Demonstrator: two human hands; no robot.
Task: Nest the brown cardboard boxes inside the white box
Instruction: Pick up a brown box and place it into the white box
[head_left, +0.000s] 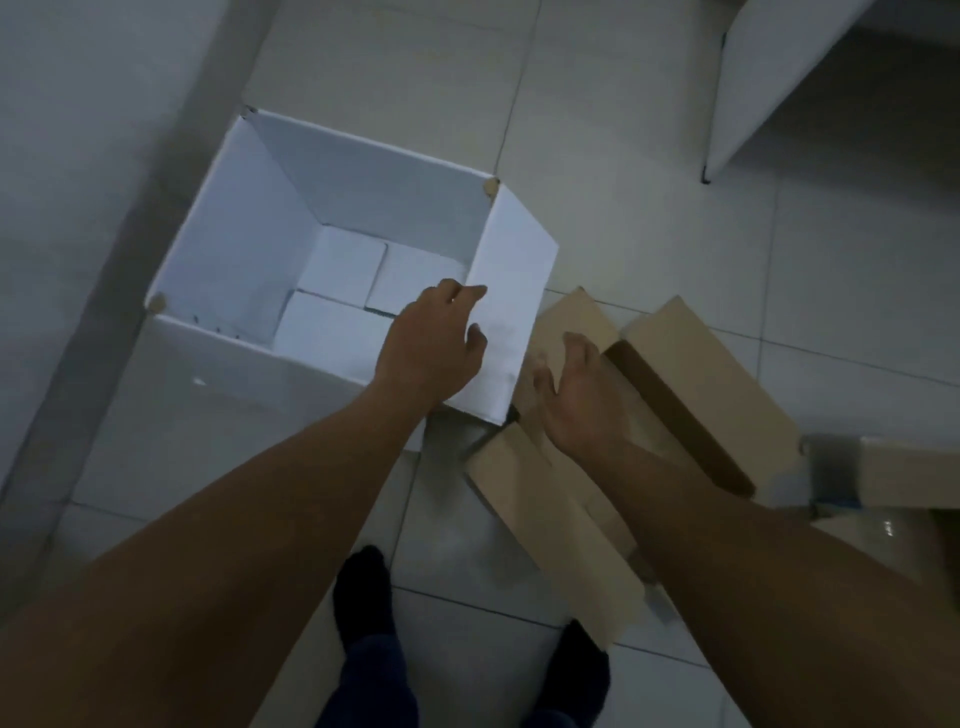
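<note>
My left hand holds the right flap of the white box, which sits open on the floor. My right hand is spread wide, holding nothing, over the brown box lying just beside the white one.

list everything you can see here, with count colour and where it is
white box: 1, white, open on the floor at left centre, nothing brown inside
brown cardboard box: 1, brown, open on the floor right of the white box
taped box: 1, pale, right edge, partly cut off
furniture panel: 1, white, top right
floor: pale tiles
feet: 2, in black socks, bottom centre
left hand: 1, fingers on the white box's right flap
right hand: 1, open over the brown cardboard box
</note>
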